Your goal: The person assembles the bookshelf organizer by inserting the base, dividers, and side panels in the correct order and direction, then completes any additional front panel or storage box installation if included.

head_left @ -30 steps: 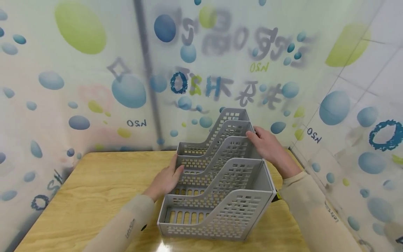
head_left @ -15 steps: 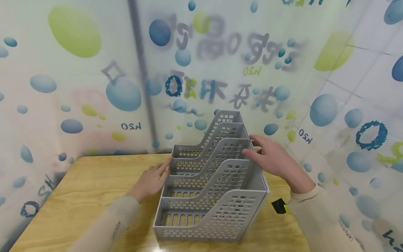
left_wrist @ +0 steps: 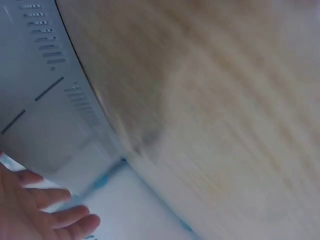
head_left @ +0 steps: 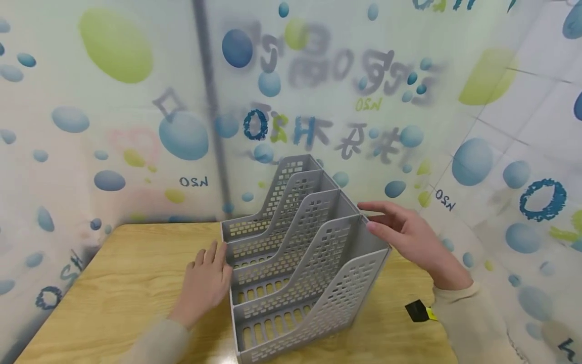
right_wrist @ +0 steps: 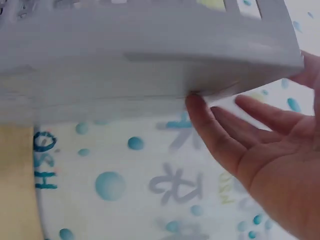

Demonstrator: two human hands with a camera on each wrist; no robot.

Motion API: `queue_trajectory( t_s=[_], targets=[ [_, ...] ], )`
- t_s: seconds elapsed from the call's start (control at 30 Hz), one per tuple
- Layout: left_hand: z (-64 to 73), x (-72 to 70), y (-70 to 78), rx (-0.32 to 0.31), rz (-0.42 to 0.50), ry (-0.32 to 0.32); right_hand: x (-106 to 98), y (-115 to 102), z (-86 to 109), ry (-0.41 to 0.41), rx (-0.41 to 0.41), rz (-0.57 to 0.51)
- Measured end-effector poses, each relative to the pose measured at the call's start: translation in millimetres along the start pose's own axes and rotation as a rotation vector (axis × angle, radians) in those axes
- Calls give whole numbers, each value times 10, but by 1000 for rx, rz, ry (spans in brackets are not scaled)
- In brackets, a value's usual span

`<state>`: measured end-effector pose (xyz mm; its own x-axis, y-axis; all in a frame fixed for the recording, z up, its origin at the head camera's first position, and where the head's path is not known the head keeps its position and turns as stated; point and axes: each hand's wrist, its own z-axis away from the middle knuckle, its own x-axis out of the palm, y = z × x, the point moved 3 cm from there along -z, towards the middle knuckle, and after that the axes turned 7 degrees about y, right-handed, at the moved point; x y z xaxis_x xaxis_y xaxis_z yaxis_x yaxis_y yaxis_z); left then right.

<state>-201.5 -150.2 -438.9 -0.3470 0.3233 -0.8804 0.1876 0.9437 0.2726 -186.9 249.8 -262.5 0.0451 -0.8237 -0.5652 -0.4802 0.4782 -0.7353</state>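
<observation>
A grey plastic file organizer (head_left: 356, 283) with several slots and perforated, sloping dividers stands on the wooden table, turned at an angle. My left hand (head_left: 202, 285) lies against its low front edge, the fingertips at the rim. In the left wrist view, that hand (left_wrist: 35, 210) shows its fingers spread beside the grey panel. At the tall back side, my right hand (head_left: 416, 247) has its thumb by the upper rim and its fingers loosely bent. The right wrist view shows a fingertip of the right hand (right_wrist: 272, 160) touching the grey panel (right_wrist: 115, 75).
The wooden table (head_left: 132, 273) extends to the left of the organizer. A small black and yellow item (head_left: 417, 311) lies on the table near the right sleeve. Behind the table hangs a patterned curtain (head_left: 182, 76) with blue and green spots.
The organizer has turned, its back end swinging left and its near right corner moving away. My right hand loosened from the rim; the left moved from inside the front edge to its outer side.
</observation>
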Motion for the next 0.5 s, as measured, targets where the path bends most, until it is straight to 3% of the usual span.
queue_trajectory(
  t_s=[0.1,0.23,0.37,0.5],
  targets=[
    [104,-26,43,5,-17,60,26,128,-4,42,-5,-53],
    [197,-37,94,35,-23,140,109,258,9,133,13,-39],
    [260,-34,137,103,-32,209,177,378,-32,253,54,-11],
    [313,-25,198,139,-109,262,203,488,-152,339,140,34]
  ],
)
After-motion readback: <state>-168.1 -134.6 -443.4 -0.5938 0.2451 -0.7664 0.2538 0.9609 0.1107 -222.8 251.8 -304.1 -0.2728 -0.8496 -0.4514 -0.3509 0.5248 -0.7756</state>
